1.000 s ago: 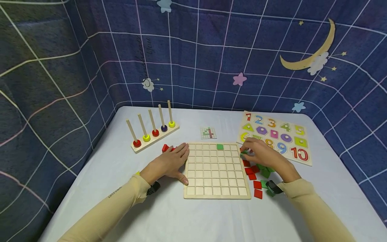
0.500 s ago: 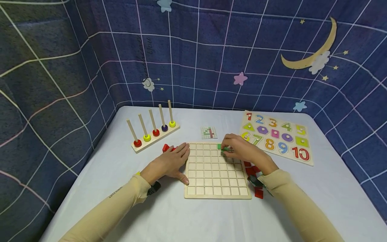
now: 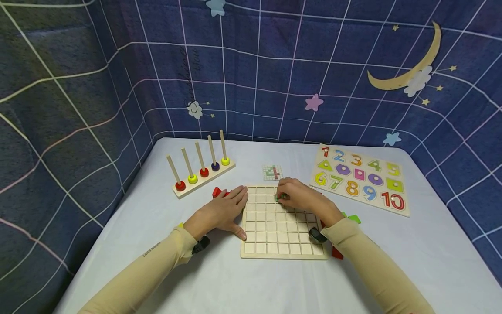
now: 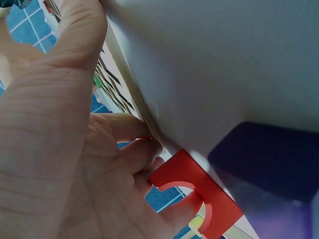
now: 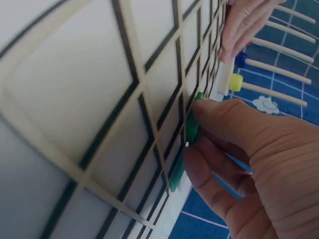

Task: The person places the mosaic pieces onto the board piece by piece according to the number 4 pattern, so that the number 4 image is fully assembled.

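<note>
right hand (image 3: 296,198) pinches a green tile (image 5: 191,130) at the grid board's (image 3: 280,244) far rows, apparently easing it flat into a cell | tile lies face-down-flat, edges seemingly squared to the grid | left hand (image 3: 223,211) fingers straight, pressing the board's left edge to steady it on the counter (image 3: 235,283)

On the grid board (image 3: 280,226), the right hand (image 3: 300,198) covers the upper middle cells, so only a sliver of the green tile (image 5: 192,127) shows between its fingertips. Left of the board, the left hand (image 3: 219,211) hides most of the red pieces (image 3: 218,192). The pattern card (image 3: 272,172) beyond the board is too small to read.
</note>
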`<state>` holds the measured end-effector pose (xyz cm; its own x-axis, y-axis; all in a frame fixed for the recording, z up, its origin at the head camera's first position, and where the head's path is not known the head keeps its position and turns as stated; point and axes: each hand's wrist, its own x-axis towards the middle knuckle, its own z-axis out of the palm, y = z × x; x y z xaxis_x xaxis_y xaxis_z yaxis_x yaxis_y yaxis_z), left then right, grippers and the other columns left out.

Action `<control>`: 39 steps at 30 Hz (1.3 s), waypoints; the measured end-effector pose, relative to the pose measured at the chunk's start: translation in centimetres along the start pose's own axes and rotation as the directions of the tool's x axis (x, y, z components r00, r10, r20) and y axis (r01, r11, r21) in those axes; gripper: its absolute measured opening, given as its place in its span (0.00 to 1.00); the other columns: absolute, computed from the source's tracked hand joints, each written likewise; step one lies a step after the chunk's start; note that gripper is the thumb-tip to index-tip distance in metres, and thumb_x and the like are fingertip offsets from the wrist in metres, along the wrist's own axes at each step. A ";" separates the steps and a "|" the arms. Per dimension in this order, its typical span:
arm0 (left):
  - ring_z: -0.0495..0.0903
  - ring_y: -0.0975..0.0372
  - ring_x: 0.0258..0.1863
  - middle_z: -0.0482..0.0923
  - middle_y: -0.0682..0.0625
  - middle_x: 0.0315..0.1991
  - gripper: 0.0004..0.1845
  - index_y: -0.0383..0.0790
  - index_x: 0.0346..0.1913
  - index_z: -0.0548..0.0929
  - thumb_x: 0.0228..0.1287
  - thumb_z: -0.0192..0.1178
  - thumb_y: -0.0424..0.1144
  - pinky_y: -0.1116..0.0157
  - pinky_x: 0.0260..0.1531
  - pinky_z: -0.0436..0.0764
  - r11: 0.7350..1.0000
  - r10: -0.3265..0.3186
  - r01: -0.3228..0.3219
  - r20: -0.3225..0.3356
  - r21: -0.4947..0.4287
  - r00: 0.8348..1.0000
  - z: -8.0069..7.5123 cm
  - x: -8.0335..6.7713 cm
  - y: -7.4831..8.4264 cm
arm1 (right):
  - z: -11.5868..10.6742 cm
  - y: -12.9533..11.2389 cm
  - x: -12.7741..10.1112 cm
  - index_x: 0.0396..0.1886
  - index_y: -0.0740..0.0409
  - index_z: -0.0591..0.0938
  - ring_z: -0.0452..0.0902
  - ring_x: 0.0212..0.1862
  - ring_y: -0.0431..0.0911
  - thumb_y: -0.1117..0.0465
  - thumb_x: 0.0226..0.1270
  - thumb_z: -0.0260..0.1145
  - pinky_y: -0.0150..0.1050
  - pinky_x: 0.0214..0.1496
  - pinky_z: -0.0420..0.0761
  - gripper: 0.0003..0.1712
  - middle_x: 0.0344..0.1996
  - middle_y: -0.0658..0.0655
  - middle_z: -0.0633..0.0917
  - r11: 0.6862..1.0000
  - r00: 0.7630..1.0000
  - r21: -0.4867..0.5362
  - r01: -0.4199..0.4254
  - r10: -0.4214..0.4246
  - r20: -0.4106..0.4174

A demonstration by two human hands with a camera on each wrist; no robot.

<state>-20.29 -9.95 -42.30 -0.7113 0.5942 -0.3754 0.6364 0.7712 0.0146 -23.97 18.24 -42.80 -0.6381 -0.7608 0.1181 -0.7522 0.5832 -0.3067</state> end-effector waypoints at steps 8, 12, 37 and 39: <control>0.43 0.48 0.90 0.44 0.37 0.89 0.70 0.30 0.86 0.52 0.57 0.69 0.76 0.39 0.85 0.55 1.000 0.007 -0.007 -0.007 -0.013 1.000 -0.1 -0.1 0.0 | -0.1 -0.3 0.0 0.32 0.59 0.90 0.74 0.34 0.40 0.68 0.67 0.77 0.35 0.38 0.80 0.04 0.31 0.52 0.84 0.998 1.000 -0.059 0.008 -0.008 -0.007; 0.43 0.47 0.90 0.44 0.37 0.89 0.70 0.30 0.86 0.52 0.57 0.69 0.76 0.39 0.85 0.55 1.000 0.009 -0.009 -0.010 -0.019 1.000 -0.2 -0.1 0.0 | -0.2 -0.3 0.0 0.31 0.58 0.89 0.73 0.33 0.39 0.69 0.67 0.77 0.35 0.38 0.79 0.05 0.30 0.52 0.83 0.998 1.000 -0.066 0.005 -0.005 -0.009; 0.43 0.47 0.90 0.43 0.38 0.89 0.69 0.31 0.86 0.51 0.57 0.69 0.76 0.40 0.85 0.54 1.000 0.006 -0.006 -0.001 -0.024 1.000 -0.2 -0.1 0.1 | -1.2 -0.8 -1.5 0.42 0.63 0.91 0.85 0.43 0.51 0.68 0.70 0.75 0.40 0.45 0.87 0.04 0.42 0.60 0.90 1.000 0.999 0.019 -0.010 0.011 -0.050; 0.43 0.47 0.90 0.43 0.37 0.89 0.69 0.31 0.86 0.52 0.57 0.69 0.76 0.39 0.85 0.54 1.000 0.009 -0.009 -0.005 -0.025 1.000 -0.1 -0.1 0.1 | -1.3 -0.7 -1.8 0.42 0.63 0.90 0.85 0.43 0.50 0.67 0.70 0.75 0.40 0.46 0.87 0.04 0.42 0.60 0.90 1.000 0.999 0.018 -0.022 0.022 -0.043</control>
<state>-20.18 -9.86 -42.13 -0.7071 0.6020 -0.3711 0.6350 0.7714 0.0413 -22.46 19.57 -41.56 -0.6613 -0.7346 0.1519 -0.7351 0.5942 -0.3265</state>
